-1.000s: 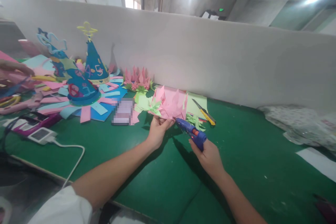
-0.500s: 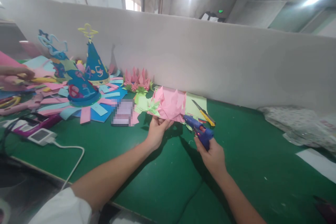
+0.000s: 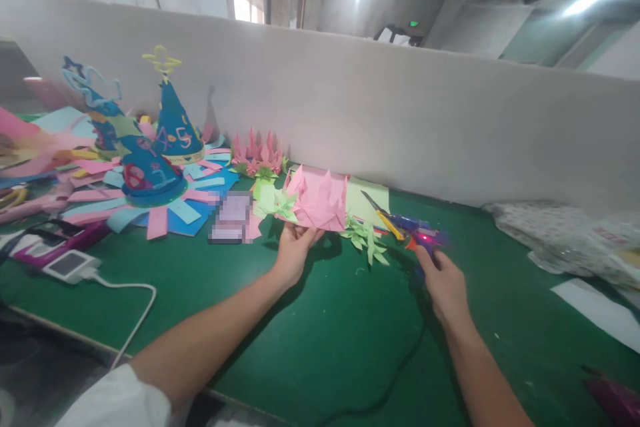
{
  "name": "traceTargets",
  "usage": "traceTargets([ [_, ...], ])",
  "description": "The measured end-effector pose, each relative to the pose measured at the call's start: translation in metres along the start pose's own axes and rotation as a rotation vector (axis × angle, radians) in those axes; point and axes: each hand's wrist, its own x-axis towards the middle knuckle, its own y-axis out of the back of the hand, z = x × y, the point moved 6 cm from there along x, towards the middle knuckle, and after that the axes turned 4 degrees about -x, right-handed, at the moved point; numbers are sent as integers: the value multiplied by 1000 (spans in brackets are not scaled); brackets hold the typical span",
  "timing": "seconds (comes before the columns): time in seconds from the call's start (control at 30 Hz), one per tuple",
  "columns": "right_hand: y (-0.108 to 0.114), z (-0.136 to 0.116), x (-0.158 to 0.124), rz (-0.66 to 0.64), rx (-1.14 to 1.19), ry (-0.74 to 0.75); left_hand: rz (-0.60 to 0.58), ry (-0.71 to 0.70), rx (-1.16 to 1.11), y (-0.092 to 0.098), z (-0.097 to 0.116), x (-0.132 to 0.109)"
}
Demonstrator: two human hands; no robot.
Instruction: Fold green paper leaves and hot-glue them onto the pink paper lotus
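My left hand (image 3: 294, 252) is closed on the lower edge of a pink folded-paper piece (image 3: 320, 203) with pointed tips and a green paper leaf cluster (image 3: 284, 205) at its left end. My right hand (image 3: 445, 277) grips a blue glue gun (image 3: 431, 238), which shows a red light and lies low over the table, partly behind my fingers. Just left of the gun is a yellow cutter knife (image 3: 390, 223) with its blade out. Green paper leaves (image 3: 369, 239) rest between the pink piece and my right hand.
Blue cone hats (image 3: 175, 123) and paper strips cover the left side. A pink paper crown (image 3: 257, 150) stands near the grey partition (image 3: 400, 113). A phone (image 3: 231, 217), a white cable (image 3: 133, 285) and a plastic bag (image 3: 565, 233) also lie on the green table (image 3: 320, 347).
My right hand has moved right with the glue gun, away from the pink piece. The green leaves beside it now show more fully. At the far left, another person's hand has become harder to see.
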Motion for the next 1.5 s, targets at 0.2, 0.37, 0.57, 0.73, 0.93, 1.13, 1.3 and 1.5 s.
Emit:
traceTargets([
  [0.2,16,18,14,-260,20,-83,11,-2,5,0,1,-1],
  [0.37,28,22,17,-389,-72,-61,21,7,6,1,0,-1],
  [0.57,23,46,34,-264,-445,42,6,7,4,1,0,-1],
  [0.73,13,52,43,-178,-740,143,10,4,10,2,0,-1],
  [0.93,22,10,28,117,-758,256,17,7,16,2,-2,-1],
  [1.13,-40,-43,-17,-240,-390,678,-7,15,16,2,-4,-1],
  [1.3,-61,-44,-24,-284,-379,724,-8,11,26,2,-3,-1],
  [1.5,-62,-45,-27,-329,-385,698,-2,31,30,0,-5,-3],
])
